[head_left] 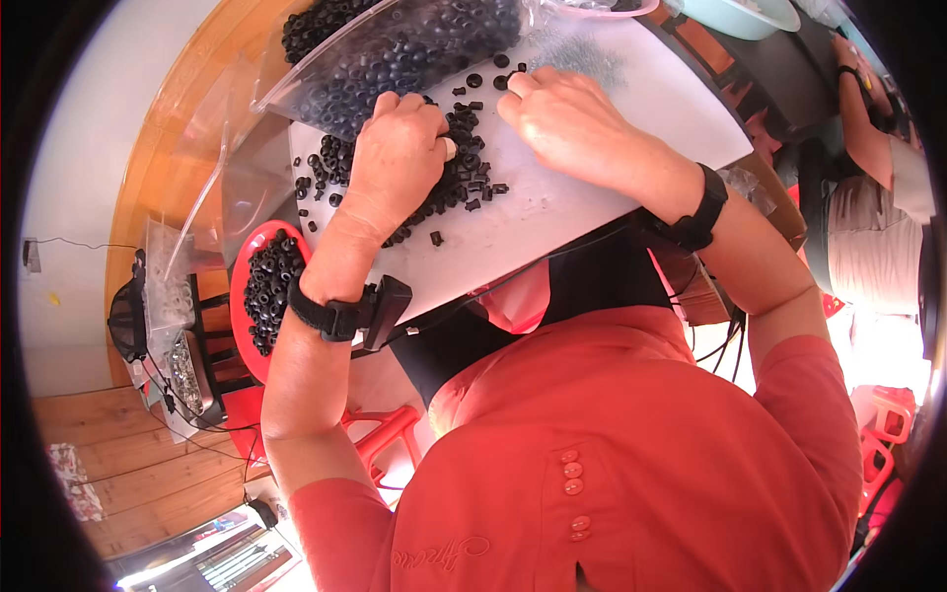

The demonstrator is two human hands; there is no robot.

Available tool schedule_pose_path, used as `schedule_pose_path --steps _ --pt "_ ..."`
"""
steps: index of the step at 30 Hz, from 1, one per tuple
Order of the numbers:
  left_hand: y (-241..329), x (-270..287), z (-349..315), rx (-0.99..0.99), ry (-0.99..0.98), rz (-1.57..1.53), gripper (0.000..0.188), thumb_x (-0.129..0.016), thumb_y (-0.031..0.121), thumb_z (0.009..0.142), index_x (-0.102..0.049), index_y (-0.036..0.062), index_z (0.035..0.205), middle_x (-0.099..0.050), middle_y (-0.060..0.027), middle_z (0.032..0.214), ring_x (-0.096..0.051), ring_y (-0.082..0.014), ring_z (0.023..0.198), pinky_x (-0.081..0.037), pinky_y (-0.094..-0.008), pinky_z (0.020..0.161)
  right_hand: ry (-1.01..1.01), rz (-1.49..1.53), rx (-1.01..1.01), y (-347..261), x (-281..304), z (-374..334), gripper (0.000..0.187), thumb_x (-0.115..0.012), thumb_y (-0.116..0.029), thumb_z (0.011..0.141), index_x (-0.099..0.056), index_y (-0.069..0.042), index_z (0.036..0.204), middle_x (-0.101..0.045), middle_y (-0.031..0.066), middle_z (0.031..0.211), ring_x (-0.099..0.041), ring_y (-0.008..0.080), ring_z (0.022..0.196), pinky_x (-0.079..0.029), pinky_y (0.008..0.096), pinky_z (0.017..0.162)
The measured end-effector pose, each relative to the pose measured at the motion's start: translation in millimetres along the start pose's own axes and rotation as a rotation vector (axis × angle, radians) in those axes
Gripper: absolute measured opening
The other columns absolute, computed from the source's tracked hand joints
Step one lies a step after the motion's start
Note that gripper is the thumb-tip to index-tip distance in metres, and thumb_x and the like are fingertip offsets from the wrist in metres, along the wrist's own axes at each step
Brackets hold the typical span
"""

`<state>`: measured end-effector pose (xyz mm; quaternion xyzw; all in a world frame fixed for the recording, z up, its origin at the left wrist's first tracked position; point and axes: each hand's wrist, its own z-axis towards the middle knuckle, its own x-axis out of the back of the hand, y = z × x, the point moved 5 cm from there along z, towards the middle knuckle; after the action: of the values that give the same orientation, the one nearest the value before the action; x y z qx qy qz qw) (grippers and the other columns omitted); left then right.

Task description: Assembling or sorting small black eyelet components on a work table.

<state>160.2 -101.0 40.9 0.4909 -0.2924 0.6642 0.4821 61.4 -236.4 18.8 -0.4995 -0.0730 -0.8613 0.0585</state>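
Observation:
Small black parts (469,163), some ring-shaped and some like short notched knobs, lie heaped and scattered on the white tabletop (562,217). My left hand (400,153) is over the heap, its fingers curled down and closed; the fingertips are hidden behind the hand. To its right, my right hand (562,118) is closed in a pinch, with a small black piece (515,79) at its fingertips. Several loose black rings (474,81) lie between the two hands. Just beyond my left hand lies a clear plastic bag (395,69) full of black rings.
A red basin (240,286) of black parts stands left of my left forearm. Small, thin silvery pieces (582,59) are spread at the table's far side. A pale bowl (745,15) is at the far right. Another person's arm (866,128) shows at the right.

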Motion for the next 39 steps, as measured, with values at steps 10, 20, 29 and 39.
schedule_pose_path --steps 10,20,29,39 --pt "55.1 41.2 -47.9 0.043 0.046 -0.26 0.015 -0.069 0.0 0.074 -0.065 -0.0005 0.088 -0.058 -0.0105 0.082 -0.057 -0.0282 0.085 -0.047 -0.0386 0.077 0.075 0.026 0.021 -1.0 8.4 -17.7 0.015 -0.057 -0.011 0.081 -0.066 0.0 0.085 -0.065 0.0168 0.093 -0.065 0.0331 0.087 -0.051 0.0455 0.077" --pt "86.7 -2.3 -89.9 0.063 0.194 -0.176 0.019 -0.067 -0.002 0.072 -0.064 0.0038 0.09 -0.056 -0.011 0.086 -0.056 -0.0315 0.082 -0.05 -0.041 0.069 -0.019 -0.016 0.015 2.1 8.0 -13.7 0.015 -0.06 0.004 0.072 -0.062 0.002 0.087 -0.063 0.0156 0.09 -0.064 0.0339 0.089 -0.053 0.0443 0.078" --pt "65.7 0.4 -105.2 0.229 0.261 -0.732 0.012 -0.067 0.001 0.082 -0.067 0.0006 0.094 -0.059 -0.0032 0.085 -0.054 -0.0127 0.073 -0.045 -0.0259 0.065 0.036 0.031 0.053 -2.9 3.7 -11.6 0.019 -0.058 0.009 0.07 -0.057 -0.001 0.086 -0.058 0.0131 0.093 -0.058 0.0346 0.094 -0.049 0.044 0.082" --pt "46.1 -13.6 -118.2 0.68 0.311 -1.906 0.021 -0.066 0.004 0.091 -0.063 -0.007 0.109 -0.068 -0.0138 0.092 -0.061 -0.0159 0.072 -0.048 -0.0266 0.058 0.105 0.159 0.018 -5.8 17.1 -17.6 0.015 -0.056 0.006 0.08 -0.059 -0.001 0.094 -0.06 0.0126 0.091 -0.061 0.031 0.088 -0.049 0.0403 0.075"
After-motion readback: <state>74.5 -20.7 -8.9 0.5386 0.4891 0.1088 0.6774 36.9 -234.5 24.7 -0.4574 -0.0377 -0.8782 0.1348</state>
